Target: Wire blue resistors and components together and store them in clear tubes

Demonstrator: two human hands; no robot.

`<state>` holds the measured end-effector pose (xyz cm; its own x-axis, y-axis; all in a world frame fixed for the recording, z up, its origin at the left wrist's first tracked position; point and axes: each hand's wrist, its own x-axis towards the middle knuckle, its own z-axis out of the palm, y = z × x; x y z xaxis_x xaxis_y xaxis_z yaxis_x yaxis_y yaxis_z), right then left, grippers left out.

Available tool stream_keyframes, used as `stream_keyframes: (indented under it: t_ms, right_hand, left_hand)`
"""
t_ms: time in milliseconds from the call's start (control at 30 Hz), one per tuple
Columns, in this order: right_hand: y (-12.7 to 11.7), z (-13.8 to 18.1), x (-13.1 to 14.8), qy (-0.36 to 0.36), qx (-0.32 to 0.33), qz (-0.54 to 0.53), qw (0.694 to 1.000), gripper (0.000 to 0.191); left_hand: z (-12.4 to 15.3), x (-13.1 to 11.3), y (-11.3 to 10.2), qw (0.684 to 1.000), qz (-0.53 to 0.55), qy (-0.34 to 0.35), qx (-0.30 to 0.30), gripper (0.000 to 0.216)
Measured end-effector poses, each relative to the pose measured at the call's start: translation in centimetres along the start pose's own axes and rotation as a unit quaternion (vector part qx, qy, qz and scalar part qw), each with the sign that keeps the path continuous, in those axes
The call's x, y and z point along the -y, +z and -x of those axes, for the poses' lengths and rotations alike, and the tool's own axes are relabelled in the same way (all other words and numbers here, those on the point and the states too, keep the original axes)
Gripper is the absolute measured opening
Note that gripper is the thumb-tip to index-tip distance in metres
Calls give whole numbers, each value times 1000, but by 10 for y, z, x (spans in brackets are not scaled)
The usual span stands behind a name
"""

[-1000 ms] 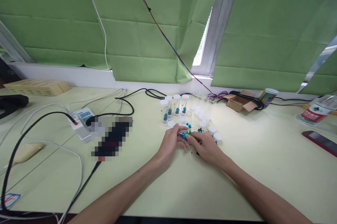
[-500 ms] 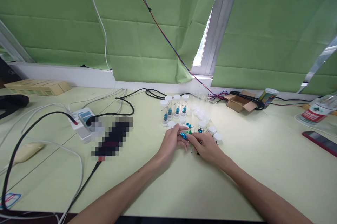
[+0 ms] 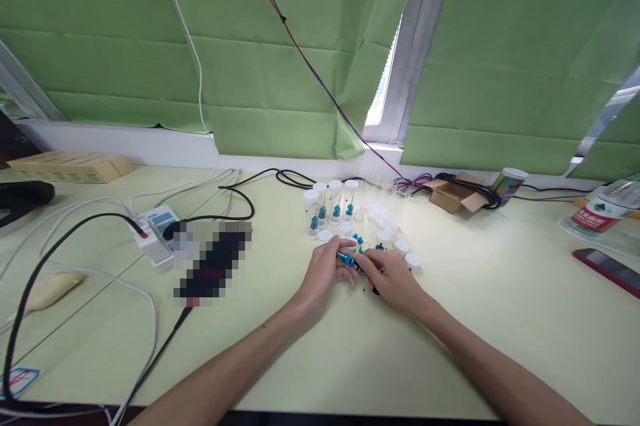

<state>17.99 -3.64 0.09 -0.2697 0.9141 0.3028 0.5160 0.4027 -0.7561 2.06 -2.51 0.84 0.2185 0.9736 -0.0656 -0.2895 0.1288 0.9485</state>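
My left hand [image 3: 325, 268] is closed around one end of a small blue metal part with a thin shaft [image 3: 347, 259]. At the part's other end, the fingertips of my right hand [image 3: 391, 274] pinch it, so both hands hold it together just above the table. Behind my hands stand several clear tubes with white caps [image 3: 335, 203], each with a similar blue piece inside. Another blue part [image 3: 358, 239] lies just beyond my fingers. Small green and black pieces are partly hidden by my hands. White caps [image 3: 412, 261] lie beside my right hand.
A pale table [image 3: 310, 373] spans the view. Left are a power strip [image 3: 159, 239], a blurred-out dark device [image 3: 215, 263] and loose cables. Back right holds an open cardboard box [image 3: 453, 196] with black cable and a can [image 3: 510, 185]. A phone [image 3: 610, 271] and plastic bottle [image 3: 603, 213] sit far right.
The blue part has turned slightly and shifted a little to the left between my fingers. Both hands stay in nearly the same place.
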Motion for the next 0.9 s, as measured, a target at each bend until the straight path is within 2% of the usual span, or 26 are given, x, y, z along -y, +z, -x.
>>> stream_keyframes:
  t_ms: [133, 267, 900]
  right_hand:
    - [-3, -1, 1, 32, 25, -94, 995, 34]
    - [-5, -3, -1, 65, 56, -164, 983, 31]
    - [-5, -2, 2, 56, 53, -174, 982, 28]
  left_hand:
    - [1, 0, 0, 1000, 12, 16, -10, 45]
    - [1, -1, 0, 999, 23, 20, -10, 45]
    - [1, -2, 0, 999, 31, 19, 4, 44]
